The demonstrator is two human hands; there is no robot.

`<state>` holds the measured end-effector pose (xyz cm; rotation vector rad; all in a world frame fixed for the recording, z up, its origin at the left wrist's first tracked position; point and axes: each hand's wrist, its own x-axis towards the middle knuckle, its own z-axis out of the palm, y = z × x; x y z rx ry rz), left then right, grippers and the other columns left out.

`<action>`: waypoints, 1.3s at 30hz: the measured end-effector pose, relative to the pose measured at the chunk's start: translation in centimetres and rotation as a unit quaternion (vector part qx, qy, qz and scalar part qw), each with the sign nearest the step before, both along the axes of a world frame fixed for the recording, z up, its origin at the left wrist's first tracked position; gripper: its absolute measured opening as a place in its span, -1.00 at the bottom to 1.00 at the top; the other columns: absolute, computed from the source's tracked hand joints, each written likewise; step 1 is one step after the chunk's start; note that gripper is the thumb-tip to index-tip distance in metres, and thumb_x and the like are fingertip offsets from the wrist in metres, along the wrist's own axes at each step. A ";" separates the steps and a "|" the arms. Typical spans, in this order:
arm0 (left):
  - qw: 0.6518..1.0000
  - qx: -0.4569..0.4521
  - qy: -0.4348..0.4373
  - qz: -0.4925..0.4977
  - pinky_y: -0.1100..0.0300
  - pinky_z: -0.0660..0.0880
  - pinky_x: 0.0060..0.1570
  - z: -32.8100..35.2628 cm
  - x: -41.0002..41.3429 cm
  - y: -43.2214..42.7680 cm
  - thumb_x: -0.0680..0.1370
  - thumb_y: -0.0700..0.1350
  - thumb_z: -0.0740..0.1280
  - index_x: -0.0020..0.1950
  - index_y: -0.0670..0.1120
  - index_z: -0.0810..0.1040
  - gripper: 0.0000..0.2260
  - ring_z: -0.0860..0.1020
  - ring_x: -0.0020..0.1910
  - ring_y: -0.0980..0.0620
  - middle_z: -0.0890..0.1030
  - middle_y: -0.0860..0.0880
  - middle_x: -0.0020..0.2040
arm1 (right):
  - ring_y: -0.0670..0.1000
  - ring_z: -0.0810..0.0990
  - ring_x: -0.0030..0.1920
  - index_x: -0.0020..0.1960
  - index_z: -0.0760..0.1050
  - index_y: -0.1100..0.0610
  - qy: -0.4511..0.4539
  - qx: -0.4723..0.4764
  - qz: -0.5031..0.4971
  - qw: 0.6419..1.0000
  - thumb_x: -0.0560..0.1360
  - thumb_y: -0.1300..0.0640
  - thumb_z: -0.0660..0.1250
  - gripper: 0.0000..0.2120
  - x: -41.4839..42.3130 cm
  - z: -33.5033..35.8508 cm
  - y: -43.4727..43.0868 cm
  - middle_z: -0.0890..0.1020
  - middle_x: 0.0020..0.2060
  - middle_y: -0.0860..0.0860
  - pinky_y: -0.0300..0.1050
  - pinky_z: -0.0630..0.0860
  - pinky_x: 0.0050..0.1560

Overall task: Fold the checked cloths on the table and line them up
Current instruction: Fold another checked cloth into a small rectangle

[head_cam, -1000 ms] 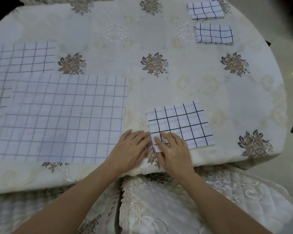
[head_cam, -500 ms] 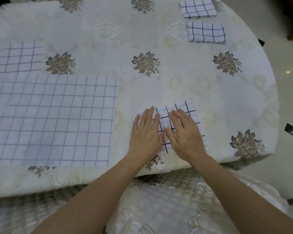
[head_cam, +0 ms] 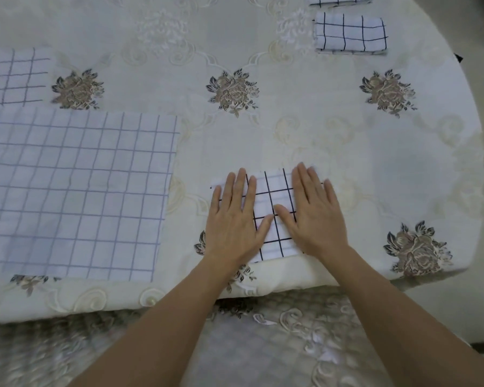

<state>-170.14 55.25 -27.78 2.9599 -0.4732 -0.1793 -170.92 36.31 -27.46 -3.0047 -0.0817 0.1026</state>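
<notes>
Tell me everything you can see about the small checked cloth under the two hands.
The small checked cloth is white fabric with thin black grid lines, folded into a compact rectangle. It lies flat on the embroidered tablecloth near the table's front edge. The left hand and right hand press on it with straight fingers, covering both sides.

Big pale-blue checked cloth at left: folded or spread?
Spread. The pale-blue checked cloth lies flat as one large sheet, no fold visible; both hands are on the small folded cloth instead.
</notes>
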 end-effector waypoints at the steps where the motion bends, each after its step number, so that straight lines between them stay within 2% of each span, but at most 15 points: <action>1: 1.000 0.003 0.001 0.002 -0.12 -0.02 0.56 0.0 0.0 0.1 0.63 0.31 -0.10 0.64 -0.08 -0.16 -0.30 -0.19 0.61 -0.06 -0.18 -0.11 0.64 | -0.01 -0.13 0.61 0.63 -0.10 0.15 0.000 -0.005 -0.010 1.000 0.62 -0.33 -0.16 -0.24 0.1 0.0 -0.6 -0.06 0.62 0.03 0.11 -0.07 0.59; 8: 1.000 0.009 0.006 0.006 -0.10 -0.06 0.57 0.1 0.1 0.6 0.63 0.32 -0.10 0.63 -0.07 -0.20 -0.29 -0.24 0.60 -0.05 -0.23 -0.12 0.63 | 0.01 -0.20 0.60 0.63 -0.21 0.11 0.023 -0.017 -0.054 0.998 0.60 -0.38 -0.19 -0.21 0.2 0.1 -2.3 -0.17 0.62 0.00 0.18 -0.12 0.58; 11: 1.000 0.022 0.003 0.017 -0.14 -0.05 0.56 0.4 -0.1 0.5 0.63 0.31 -0.10 0.63 -0.11 -0.18 -0.28 -0.23 0.60 -0.08 -0.21 -0.15 0.63 | 0.05 -0.20 0.61 0.62 -0.20 0.13 0.042 -0.010 -0.088 0.995 0.59 -0.38 -0.21 -0.20 0.2 0.7 -2.4 -0.16 0.62 0.02 0.22 -0.13 0.57; 13: 1.000 0.020 -0.010 0.021 -0.15 -0.03 0.56 0.9 -0.6 0.2 0.65 0.28 -0.09 0.63 -0.17 -0.13 -0.29 -0.18 0.61 -0.09 -0.16 -0.17 0.63 | 0.09 -0.15 0.61 0.62 -0.15 0.19 0.024 0.000 -0.109 0.994 0.61 -0.34 -0.18 -0.21 -0.5 1.7 -1.7 -0.10 0.62 0.09 0.23 -0.09 0.57; 16: 1.000 0.006 -0.017 -0.014 -0.12 -0.03 0.57 1.1 -2.0 -0.9 0.65 0.22 -0.17 0.62 -0.20 -0.08 -0.33 -0.14 0.61 -0.06 -0.11 -0.14 0.64 | 0.10 -0.03 0.61 0.61 -0.02 0.24 -0.021 0.026 -0.029 0.999 0.65 -0.24 -0.14 -0.28 -2.3 2.2 1.4 0.02 0.61 0.13 0.17 -0.03 0.58; 19: 1.000 0.014 0.001 -0.022 -0.09 -0.02 0.57 0.6 -2.8 -1.4 0.64 0.16 -0.14 0.63 -0.18 -0.06 -0.36 -0.15 0.61 -0.02 -0.11 -0.11 0.64 | 0.05 0.02 0.61 0.61 0.05 0.21 -0.003 0.051 0.005 0.999 0.65 -0.23 -0.16 -0.31 -3.7 1.1 3.0 0.08 0.61 0.09 0.14 0.07 0.56; 22: 0.999 0.016 0.005 -0.037 -0.06 -0.06 0.58 0.3 -2.5 -0.5 0.64 0.25 -0.09 0.63 -0.14 -0.10 -0.31 -0.17 0.61 -0.02 -0.13 -0.10 0.64 | 0.01 -0.03 0.61 0.62 0.01 0.18 0.014 0.019 -0.003 1.000 0.63 -0.31 -0.16 -0.25 -4.3 0.3 1.2 0.04 0.62 0.05 0.11 0.03 0.58; 25: 0.999 0.006 -0.002 -0.041 -0.06 -0.06 0.58 0.3 -2.3 1.0 0.64 0.28 -0.06 0.64 -0.11 -0.12 -0.30 -0.18 0.61 -0.03 -0.15 -0.10 0.64 | -0.01 -0.13 0.61 0.63 -0.13 0.15 0.035 -0.020 -0.008 0.999 0.60 -0.35 -0.17 -0.22 -4.6 0.3 -1.3 -0.09 0.62 0.02 0.13 -0.03 0.58; 29: 1.000 0.011 0.007 -0.023 -0.07 -0.05 0.58 0.4 -1.7 3.7 0.64 0.30 -0.11 0.63 -0.06 -0.18 -0.31 -0.23 0.60 -0.03 -0.21 -0.10 0.63 | -0.04 -0.25 0.59 0.62 -0.27 0.09 0.058 -0.021 -0.061 0.996 0.59 -0.39 -0.22 -0.20 -4.8 0.7 -3.7 -0.22 0.61 -0.03 0.12 -0.13 0.58; 33: 1.000 0.020 0.011 -0.003 -0.10 -0.08 0.57 0.7 -0.8 5.7 0.62 0.33 -0.16 0.63 -0.04 -0.19 -0.31 -0.19 0.61 -0.02 -0.19 -0.07 0.64 | -0.01 -0.26 0.59 0.62 -0.29 0.08 0.070 -0.019 -0.070 0.995 0.57 -0.41 -0.26 -0.19 -4.9 1.3 -4.7 -0.24 0.61 -0.03 0.13 -0.16 0.58; 35: 0.999 0.029 0.020 0.003 -0.11 -0.08 0.57 1.3 -0.3 5.7 0.61 0.32 -0.19 0.64 -0.04 -0.13 -0.31 -0.14 0.61 -0.02 -0.13 -0.06 0.64 | 0.02 -0.24 0.60 0.62 -0.28 0.09 0.091 -0.020 -0.075 0.993 0.57 -0.40 -0.27 -0.20 -4.6 1.9 -4.5 -0.23 0.61 -0.01 0.13 -0.16 0.58; 37: 1.000 0.024 -0.001 0.012 -0.15 0.00 0.55 2.5 0.7 5.0 0.64 0.26 -0.09 0.62 -0.09 0.07 -0.35 0.03 0.61 -0.07 0.07 -0.11 0.63 | 0.09 -0.11 0.61 0.63 -0.14 0.12 0.109 -0.001 -0.115 0.987 0.61 -0.36 -0.18 -0.23 -4.5 3.2 -4.1 -0.09 0.62 0.06 0.14 -0.09 0.56; 39: 0.997 0.010 -0.067 -0.037 -0.19 0.17 0.50 3.8 2.1 3.5 0.63 0.11 0.12 0.50 -0.14 0.34 -0.49 0.28 0.52 -0.13 0.33 -0.14 0.53 | 0.21 0.26 0.49 0.55 0.19 0.17 0.060 0.031 -0.160 0.985 0.63 -0.23 0.03 -0.36 -4.8 4.5 -3.7 0.27 0.51 0.19 0.18 0.24 0.44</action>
